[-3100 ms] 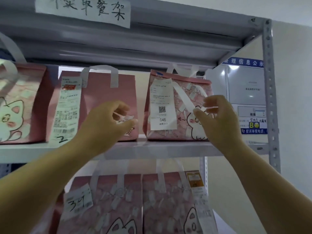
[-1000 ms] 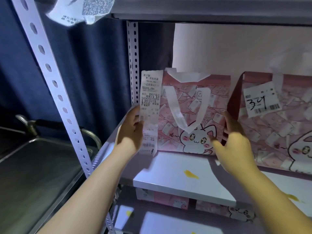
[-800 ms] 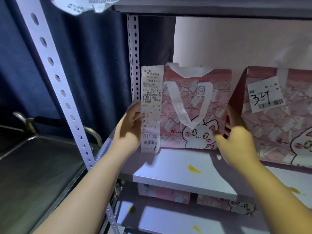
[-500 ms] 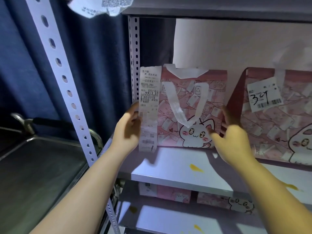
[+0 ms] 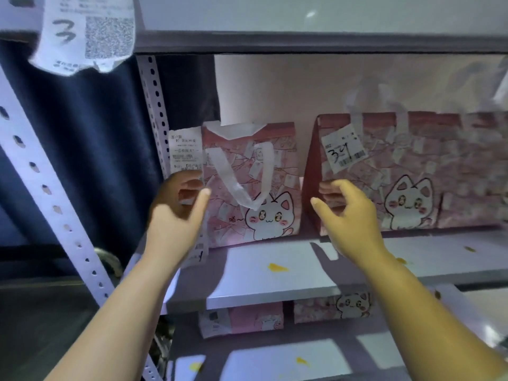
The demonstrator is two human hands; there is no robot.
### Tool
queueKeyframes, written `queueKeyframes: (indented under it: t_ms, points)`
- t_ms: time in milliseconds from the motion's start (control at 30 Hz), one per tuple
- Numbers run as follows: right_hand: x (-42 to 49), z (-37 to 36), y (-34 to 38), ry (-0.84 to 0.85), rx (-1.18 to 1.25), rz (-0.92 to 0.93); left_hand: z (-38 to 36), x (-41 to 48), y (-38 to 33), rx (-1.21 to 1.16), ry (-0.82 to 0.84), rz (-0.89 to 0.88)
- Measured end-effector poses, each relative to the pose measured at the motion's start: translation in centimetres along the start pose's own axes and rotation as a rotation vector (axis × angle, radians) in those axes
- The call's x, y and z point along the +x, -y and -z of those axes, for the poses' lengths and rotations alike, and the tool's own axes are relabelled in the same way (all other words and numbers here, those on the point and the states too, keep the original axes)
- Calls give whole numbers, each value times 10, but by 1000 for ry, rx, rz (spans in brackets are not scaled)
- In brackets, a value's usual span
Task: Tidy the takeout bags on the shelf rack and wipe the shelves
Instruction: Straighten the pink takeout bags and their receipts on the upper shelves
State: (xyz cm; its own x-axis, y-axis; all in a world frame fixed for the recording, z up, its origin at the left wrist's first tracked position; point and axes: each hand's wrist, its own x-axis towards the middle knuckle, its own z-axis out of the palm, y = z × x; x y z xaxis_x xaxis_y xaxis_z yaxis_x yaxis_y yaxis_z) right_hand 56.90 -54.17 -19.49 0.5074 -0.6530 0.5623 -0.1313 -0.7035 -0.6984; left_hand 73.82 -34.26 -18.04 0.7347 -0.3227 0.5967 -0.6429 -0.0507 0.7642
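Note:
A small pink cat-print takeout bag (image 5: 277, 171) stands upright at the left end of the middle shelf (image 5: 275, 284). A long receipt (image 5: 185, 152) hangs off its left edge. My left hand (image 5: 176, 215) pinches that receipt between curled fingers and thumb, against the bag's left side. A larger pink cat bag (image 5: 417, 171) with a label (image 5: 343, 154) reading 34 stands to the right. My right hand (image 5: 349, 218) hovers in the gap between both bags, fingers loosely curled in front of the larger bag's dark side panel, holding nothing.
Yellow stains (image 5: 277, 268) mark the middle shelf's front. Two more pink bags (image 5: 343, 305) (image 5: 242, 320) lie on the lower shelf. A perforated rack upright (image 5: 41, 188) slants at the left before a blue curtain (image 5: 96, 133). Another receipt (image 5: 85, 34) hangs from the shelf above.
My right hand has come off the small bag's right side and moved toward the larger bag. My left hand has curled onto the receipt. Earlier I was at the upper shelf.

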Motion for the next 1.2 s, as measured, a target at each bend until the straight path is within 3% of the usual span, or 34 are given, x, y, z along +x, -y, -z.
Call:
queueKeyframes:
  t_ms: [400, 667, 867, 1200]
  points:
    - [3, 75, -69, -20, -26, -74, -110, -18, -41, -1, 254, -7]
    - [41, 126, -125, -108, -287, -74, -191, -18, -51, 119, 204, -19]
    - [66, 139, -147, -33, -339, -119, -219, -18, -54, 135, 172, -21]
    - [73, 139, -161, -46, -202, -19, -212, -23, -53, 196, 65, 39]
